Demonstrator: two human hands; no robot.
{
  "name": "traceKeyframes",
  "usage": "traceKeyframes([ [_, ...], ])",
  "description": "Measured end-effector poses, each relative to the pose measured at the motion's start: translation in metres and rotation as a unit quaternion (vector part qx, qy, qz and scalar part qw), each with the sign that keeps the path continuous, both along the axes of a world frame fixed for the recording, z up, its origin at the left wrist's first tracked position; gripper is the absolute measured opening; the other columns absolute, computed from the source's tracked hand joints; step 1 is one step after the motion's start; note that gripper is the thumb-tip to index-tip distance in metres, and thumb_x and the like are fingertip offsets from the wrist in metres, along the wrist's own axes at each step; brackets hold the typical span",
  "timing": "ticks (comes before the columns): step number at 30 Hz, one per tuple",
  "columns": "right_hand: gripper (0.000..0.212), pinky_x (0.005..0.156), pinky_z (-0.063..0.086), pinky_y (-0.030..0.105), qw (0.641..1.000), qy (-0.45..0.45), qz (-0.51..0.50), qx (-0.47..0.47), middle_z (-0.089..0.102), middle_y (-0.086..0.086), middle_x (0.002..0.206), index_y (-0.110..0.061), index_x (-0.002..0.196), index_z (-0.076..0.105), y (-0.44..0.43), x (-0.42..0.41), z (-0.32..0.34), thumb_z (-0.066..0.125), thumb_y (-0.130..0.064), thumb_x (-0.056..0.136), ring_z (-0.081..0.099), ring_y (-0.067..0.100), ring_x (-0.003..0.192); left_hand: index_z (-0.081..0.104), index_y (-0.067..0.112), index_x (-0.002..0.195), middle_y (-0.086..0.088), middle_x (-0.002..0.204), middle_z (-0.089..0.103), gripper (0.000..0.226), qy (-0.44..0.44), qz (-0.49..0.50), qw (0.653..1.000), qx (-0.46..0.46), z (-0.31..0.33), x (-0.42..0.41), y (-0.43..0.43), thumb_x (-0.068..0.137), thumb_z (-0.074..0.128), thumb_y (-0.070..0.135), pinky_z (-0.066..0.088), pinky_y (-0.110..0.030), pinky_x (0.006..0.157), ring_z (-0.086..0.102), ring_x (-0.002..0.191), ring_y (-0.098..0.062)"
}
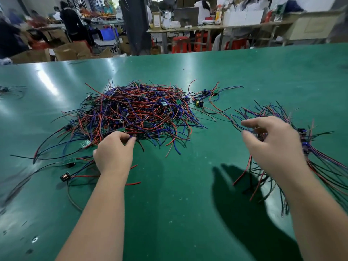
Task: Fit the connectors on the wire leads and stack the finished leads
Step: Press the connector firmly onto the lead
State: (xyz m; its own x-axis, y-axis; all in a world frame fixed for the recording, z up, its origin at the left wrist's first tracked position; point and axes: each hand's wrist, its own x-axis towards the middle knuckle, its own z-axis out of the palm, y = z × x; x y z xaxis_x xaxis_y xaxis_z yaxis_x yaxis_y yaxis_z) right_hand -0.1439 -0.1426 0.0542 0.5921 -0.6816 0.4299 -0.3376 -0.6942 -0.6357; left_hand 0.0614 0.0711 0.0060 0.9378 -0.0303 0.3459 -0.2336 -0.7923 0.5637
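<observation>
Left fingers [130,140] pinch wires [139,112] on green table [178,185], workshop benches [188,28] behind.

A glossy green table [178,194] fills the foreground. Past its far edge, cardboard boxes [71,50] sit at left and a dark pillar [135,25] rises mid-frame. Red stools [181,44] stand under a bench [244,25] carrying a monitor [186,16], and a blue bin [108,33] sits further left.

We are in an electronics assembly workshop: a green work table [244,72] heaped with wire leads [135,112], other workers [75,23] at benches, cardboard boxes [71,50].
</observation>
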Motion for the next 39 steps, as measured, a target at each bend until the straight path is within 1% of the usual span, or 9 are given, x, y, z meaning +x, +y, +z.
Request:
traceKeyframes([
  [5, 0.017, 0.063, 0.042, 0.009, 0.996, -0.037, 0.064, 0.057, 0.069, -0.007, 0.079, -0.020, 0.092, 0.074, 0.012, 0.007, -0.007, 0.065, -0.009, 0.083, 0.060, 0.002, 0.067, 0.075, 0.010, 0.096, -0.004, 0.089, 0.073, 0.016, -0.180, -0.100, 0.967, -0.151, 0.017, -0.016, -0.006, 0.090, 0.065, 0.020, 0.047, -0.026, 0.071, 0.064, 0.077, -0.017],
  [7, 0.025, 0.062, 0.051, 0.022, 0.983, -0.059, 0.120, 0.129, 0.070, -0.004, 0.074, -0.029, 0.090, 0.071, 0.017, 0.010, -0.009, 0.065, -0.006, 0.084, 0.065, 0.013, 0.065, 0.074, 0.009, 0.092, 0.001, 0.087, 0.070, 0.013, -0.271, -0.154, 0.933, -0.180, 0.027, -0.031, -0.015, 0.089, 0.066, 0.018, 0.049, -0.026, 0.074, 0.063, 0.078, -0.013],
  [9, 0.041, 0.067, 0.054, 0.034, 0.958, -0.086, 0.193, 0.193, 0.069, 0.000, 0.081, -0.040, 0.100, 0.065, 0.023, 0.012, -0.010, 0.065, -0.002, 0.084, 0.067, 0.027, 0.071, 0.074, 0.008, 0.088, 0.005, 0.085, 0.066, 0.011, -0.340, -0.217, 0.896, -0.185, 0.031, -0.051, -0.027, 0.088, 0.066, 0.016, 0.049, -0.028, 0.076, 0.062, 0.078, -0.013],
  [12, 0.066, 0.066, 0.050, 0.026, 0.926, -0.078, 0.289, 0.231, 0.063, -0.002, 0.101, -0.056, 0.120, 0.048, 0.026, 0.014, -0.014, 0.068, -0.004, 0.084, 0.063, 0.019, 0.069, 0.074, 0.008, 0.084, 0.000, 0.085, 0.069, 0.010, -0.357, -0.325, 0.856, -0.186, 0.030, -0.082, -0.044, 0.085, 0.067, 0.014, 0.051, -0.036, 0.077, 0.063, 0.078, -0.017],
  [20, 0.024, 0.079, 0.055, 0.026, 0.928, -0.074, 0.289, 0.225, 0.075, 0.003, 0.089, -0.016, 0.092, 0.074, 0.029, 0.016, -0.015, 0.062, -0.002, 0.075, 0.070, 0.016, 0.087, 0.064, 0.009, 0.101, -0.002, 0.100, 0.065, 0.023, -0.251, -0.534, 0.786, -0.183, 0.023, -0.129, -0.062, 0.079, 0.065, 0.014, 0.049, -0.038, 0.084, 0.062, 0.094, -0.019],
  [26, 0.022, 0.065, 0.054, 0.016, 0.739, -0.300, 0.288, 0.531, 0.074, 0.005, 0.081, -0.012, 0.076, 0.077, 0.023, 0.016, -0.001, 0.055, -0.015, 0.077, 0.072, 0.013, 0.078, 0.040, 0.020, 0.135, 0.009, 0.125, 0.055, 0.069, -0.039, -0.451, 0.882, -0.132, 0.022, -0.104, -0.055, 0.074, 0.067, 0.036, 0.036, -0.026, 0.104, 0.050, 0.119, -0.004],
  [29, 0.024, 0.059, 0.053, 0.013, 0.685, -0.358, 0.259, 0.580, 0.074, 0.004, 0.078, -0.012, 0.070, 0.077, 0.016, 0.014, 0.008, 0.054, -0.017, 0.075, 0.072, 0.010, 0.076, 0.059, 0.022, 0.122, 0.026, 0.095, 0.060, 0.046, 0.012, -0.454, 0.883, -0.114, 0.018, -0.094, -0.055, 0.079, 0.073, 0.032, 0.037, -0.006, 0.087, 0.056, 0.094, 0.012],
  [32, 0.025, 0.059, 0.053, 0.013, 0.652, -0.389, 0.238, 0.605, 0.074, 0.004, 0.080, -0.011, 0.069, 0.077, 0.013, 0.013, 0.010, 0.054, -0.017, 0.074, 0.072, 0.009, 0.078, 0.072, 0.017, 0.096, 0.019, 0.078, 0.067, 0.011, 0.041, -0.483, 0.861, -0.156, 0.017, -0.095, -0.058, 0.086, 0.070, 0.019, 0.043, -0.008, 0.076, 0.060, 0.076, 0.010],
  [39, 0.037, 0.061, 0.052, 0.016, 0.708, -0.283, 0.248, 0.598, 0.072, 0.004, 0.094, -0.012, 0.106, 0.065, 0.009, 0.014, 0.001, 0.063, -0.017, 0.068, 0.069, 0.012, 0.080, 0.072, 0.022, 0.085, 0.005, 0.058, 0.063, 0.021, 0.160, -0.484, 0.800, -0.316, 0.028, -0.100, -0.059, 0.093, 0.055, 0.033, 0.048, -0.017, 0.060, 0.058, 0.055, -0.005],
])
